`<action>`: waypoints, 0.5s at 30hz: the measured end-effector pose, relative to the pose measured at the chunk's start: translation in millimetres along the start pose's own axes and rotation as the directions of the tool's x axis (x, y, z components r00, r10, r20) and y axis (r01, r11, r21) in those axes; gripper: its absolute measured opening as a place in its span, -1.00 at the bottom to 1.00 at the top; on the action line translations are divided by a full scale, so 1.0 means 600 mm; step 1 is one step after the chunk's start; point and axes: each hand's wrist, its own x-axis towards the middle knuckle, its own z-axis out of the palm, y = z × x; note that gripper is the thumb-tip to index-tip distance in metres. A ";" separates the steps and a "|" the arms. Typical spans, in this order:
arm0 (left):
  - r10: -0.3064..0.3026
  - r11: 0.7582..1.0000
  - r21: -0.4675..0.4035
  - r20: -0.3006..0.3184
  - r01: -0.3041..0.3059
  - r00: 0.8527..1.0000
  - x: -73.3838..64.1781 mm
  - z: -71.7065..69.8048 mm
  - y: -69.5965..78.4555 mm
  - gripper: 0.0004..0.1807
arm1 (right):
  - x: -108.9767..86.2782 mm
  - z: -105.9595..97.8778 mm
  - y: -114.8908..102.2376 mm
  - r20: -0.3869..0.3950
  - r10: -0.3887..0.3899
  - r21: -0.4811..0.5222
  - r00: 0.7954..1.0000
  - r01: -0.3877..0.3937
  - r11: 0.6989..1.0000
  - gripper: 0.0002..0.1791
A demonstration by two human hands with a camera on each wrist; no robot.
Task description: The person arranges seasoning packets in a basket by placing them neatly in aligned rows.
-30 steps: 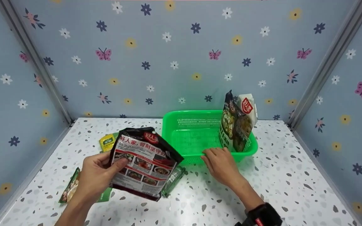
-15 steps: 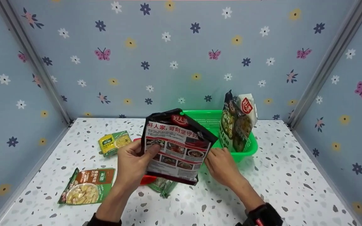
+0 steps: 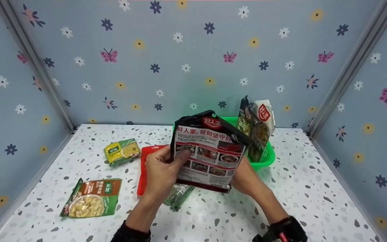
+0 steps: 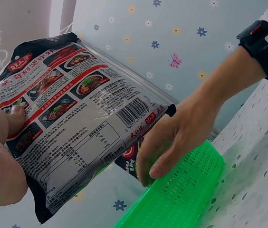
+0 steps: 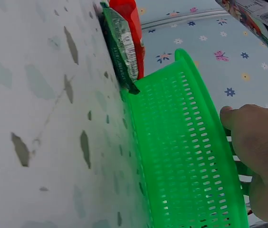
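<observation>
My left hand (image 3: 161,169) pinches a black-edged food packet (image 3: 210,158), thumb across its printed back. The packet is raised in front of the green plastic basket (image 3: 265,161) and covers much of it in the head view. My right hand (image 4: 181,137) grips the basket's near rim, fingers curled over it, as the left wrist view shows. Inside the basket's right end stand a dark packet (image 3: 245,117) and a white-topped packet (image 3: 262,127), both upright. The perforated basket wall (image 5: 186,156) fills the middle of the right wrist view.
On the speckled table (image 3: 314,201), a yellow-green packet (image 3: 122,152) and a brown-green packet (image 3: 92,198) lie at the left. A red packet (image 3: 143,178) and a green packet (image 3: 181,196) lie partly hidden behind my left hand and its packet. Flowered walls (image 3: 193,50) enclose the table.
My left hand has carried the black-edged packet right and upward, from over the left-hand packets to in front of the basket. The right hand has stayed at the rim.
</observation>
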 end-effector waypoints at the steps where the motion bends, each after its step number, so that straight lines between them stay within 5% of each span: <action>1: 0.002 1.000 0.002 -0.003 -0.002 1.000 0.000 0.001 -0.001 -0.79 | 0.003 -0.009 -0.001 -0.030 0.000 0.036 1.000 0.001 0.999 -0.28; 5: 0.000 1.000 -0.003 -0.020 0.000 1.000 0.001 0.002 -0.004 -0.80 | 0.006 -0.052 -0.011 -0.181 -0.026 0.120 0.983 0.048 0.992 -0.35; 8: -0.005 1.000 -0.019 -0.034 0.004 0.999 0.000 0.003 -0.004 -0.80 | 0.001 -0.086 -0.033 -0.273 0.025 0.221 0.962 0.038 0.975 -0.44; 12: 0.006 1.000 -0.026 -0.067 -0.008 0.998 0.001 0.005 -0.002 -0.79 | -0.010 -0.124 -0.075 -0.300 0.113 0.460 0.947 0.040 0.887 -0.52; 15: 0.023 0.999 -0.022 -0.093 -0.025 0.995 0.002 0.007 0.001 -0.79 | -0.013 -0.143 -0.104 -0.286 0.109 0.589 0.952 0.085 0.804 -0.47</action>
